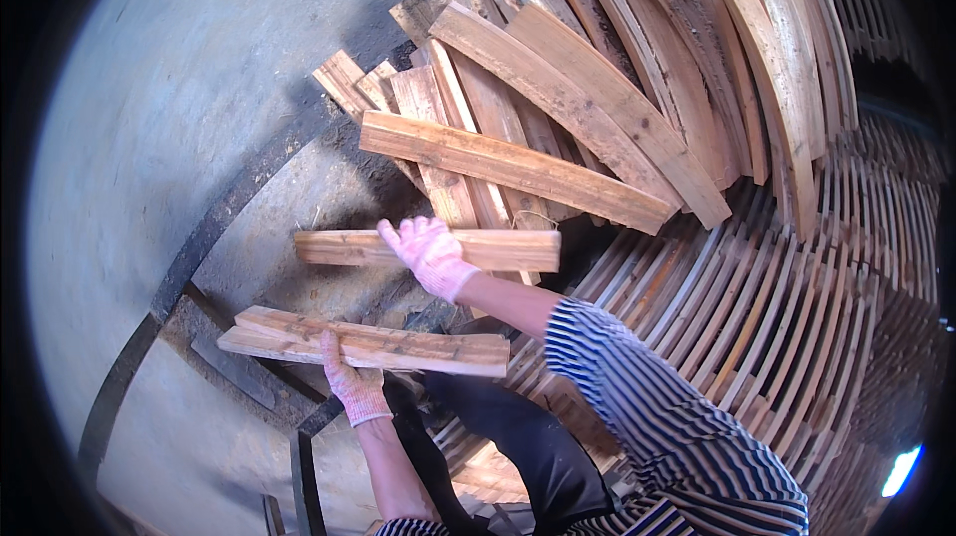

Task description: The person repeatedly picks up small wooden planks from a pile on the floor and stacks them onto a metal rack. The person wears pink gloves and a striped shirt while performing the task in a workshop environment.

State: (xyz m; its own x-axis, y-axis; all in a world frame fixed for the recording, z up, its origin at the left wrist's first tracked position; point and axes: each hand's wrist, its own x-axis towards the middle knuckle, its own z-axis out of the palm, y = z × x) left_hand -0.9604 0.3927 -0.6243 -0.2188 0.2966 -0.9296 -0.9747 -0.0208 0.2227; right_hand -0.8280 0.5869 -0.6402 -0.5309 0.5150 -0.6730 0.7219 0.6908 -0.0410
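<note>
My left hand (356, 384), in a pink-and-white knit glove, grips two short wooden boards (438, 349) lying together, one slightly behind the other. Its thumb lies over their near face, and the fingers are hidden underneath. Farther off, my right hand (428, 252), gloved the same way, is closed over the middle of a single wooden board (513, 250). That board is held roughly level, close to the loose pile. Just beyond it, a longer board (518, 168) lies slantwise across other boards.
A heap of loose boards (607, 108) spreads across the far right. Closely set rows of stacked boards (737, 307) fill the right side. Dark strips (189, 257) cross the grey floor (169, 118) on the left. A dark frame (234, 367) sits beside my left hand.
</note>
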